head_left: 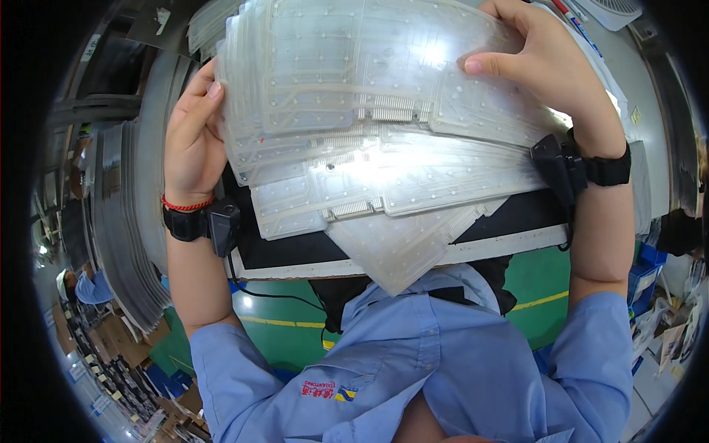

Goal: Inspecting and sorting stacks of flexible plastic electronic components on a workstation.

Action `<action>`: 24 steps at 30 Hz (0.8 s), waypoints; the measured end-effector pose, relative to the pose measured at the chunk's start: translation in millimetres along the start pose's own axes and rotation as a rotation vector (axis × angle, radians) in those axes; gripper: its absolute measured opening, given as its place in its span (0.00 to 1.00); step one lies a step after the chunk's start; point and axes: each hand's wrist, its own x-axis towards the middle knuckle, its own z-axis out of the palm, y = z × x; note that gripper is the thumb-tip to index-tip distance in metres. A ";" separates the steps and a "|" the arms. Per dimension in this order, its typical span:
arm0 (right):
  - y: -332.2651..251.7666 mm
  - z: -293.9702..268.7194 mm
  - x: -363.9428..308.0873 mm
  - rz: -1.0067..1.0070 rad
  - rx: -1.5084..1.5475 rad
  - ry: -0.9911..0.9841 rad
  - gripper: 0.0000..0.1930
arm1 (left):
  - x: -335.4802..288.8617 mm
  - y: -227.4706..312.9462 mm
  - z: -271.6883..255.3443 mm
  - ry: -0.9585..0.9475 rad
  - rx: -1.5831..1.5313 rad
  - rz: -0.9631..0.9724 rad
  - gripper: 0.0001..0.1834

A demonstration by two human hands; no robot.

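Clear plastic circuit sheets (325, 81), printed with fine traces and dots like keyboard membranes, lie fanned in a thick stack before me. My left hand (196, 136) grips the stack's left edge, thumb on the near side and the other fingers partly hidden. At the far right, my right hand (543, 63) holds the upper sheets with the thumb pressed on top and the fingers curled over the far edge. More loose sheets (436, 184) are spread beneath the held ones. One sheet (395, 258) juts out past the table's front edge toward my shirt.
A black mat (288, 251) covers the white-edged table. Tall stacks of grey sheets (122, 214) stand at left. Pens (580, 29) and a white fan-like grille (613, 9) are at the far right. A black cable (281, 295) hangs from my left wrist device (223, 225).
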 end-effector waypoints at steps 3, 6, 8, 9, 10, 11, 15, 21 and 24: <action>2.6 -0.8 1.6 -0.016 -0.004 -0.025 0.21 | 0.0 0.3 2.3 0.010 -0.005 0.008 0.24; 1.7 0.2 1.0 -0.048 -0.013 -0.018 0.21 | -3.1 5.5 2.0 -0.015 -0.018 -0.008 0.24; 0.0 1.2 0.0 -0.035 -0.049 -0.030 0.22 | -4.3 5.6 1.3 -0.048 -0.006 -0.044 0.25; -1.8 1.4 -0.7 -0.028 -0.067 -0.035 0.22 | -4.4 5.1 1.8 -0.049 0.012 -0.050 0.24; -7.1 1.6 -1.8 -0.011 -0.054 -0.039 0.22 | -4.7 4.5 2.3 -0.049 0.028 -0.058 0.24; -14.2 1.6 -3.6 0.007 -0.041 -0.042 0.22 | -4.8 3.8 2.6 -0.049 0.044 -0.065 0.24; -17.2 5.0 -3.3 0.067 -0.059 -0.031 0.22 | -1.3 4.6 3.2 -0.045 0.096 -0.106 0.23; -21.5 5.8 -1.5 0.137 -0.087 -0.074 0.21 | 0.4 1.7 4.0 -0.017 0.103 -0.101 0.22; -10.7 6.0 -0.2 0.108 -0.078 -0.068 0.21 | 0.3 -0.1 1.3 -0.016 0.079 -0.069 0.22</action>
